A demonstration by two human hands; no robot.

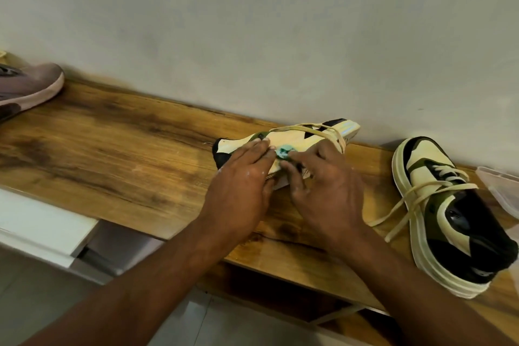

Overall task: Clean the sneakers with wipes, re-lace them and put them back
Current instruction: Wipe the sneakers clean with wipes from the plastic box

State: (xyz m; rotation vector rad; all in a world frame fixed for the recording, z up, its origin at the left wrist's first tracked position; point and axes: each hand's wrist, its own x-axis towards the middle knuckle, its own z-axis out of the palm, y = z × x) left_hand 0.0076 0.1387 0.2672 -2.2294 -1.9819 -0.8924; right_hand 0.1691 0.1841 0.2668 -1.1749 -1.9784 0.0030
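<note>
Head view shows us working over the tipped sneaker (283,143), which we take as our landmark on the table (112,132). Nearest us, our left hand (241,185) lies flat on its toe half, fingers straight, pressing it down; that grip is released, holding nothing. Just right of it, our right hand (325,185) has its fingers curled round a small wadded green wipe (284,152), rubbing it on the cream side panel, so that grip is grasping the wipe.

We judge the risks from there. The sneaker lies on its side near the wall, steadied only by a flat palm; a hard scrub could make it skid or roll. Its loose lace (309,130) loops across the upper just beyond our right fingers, and the wipe could snag it or drag grime onto it. The wad is tiny, so it may slip out or merely smear dirt.

Right of the landmark, the second sneaker (449,216) stands upright with its laces trailing toward our right wrist; a careless pull-back could catch them and tug it off the table edge. Beyond that sits a clear plastic container (500,188). Far left of the landmark rests a mauve shoe (31,84).
</note>
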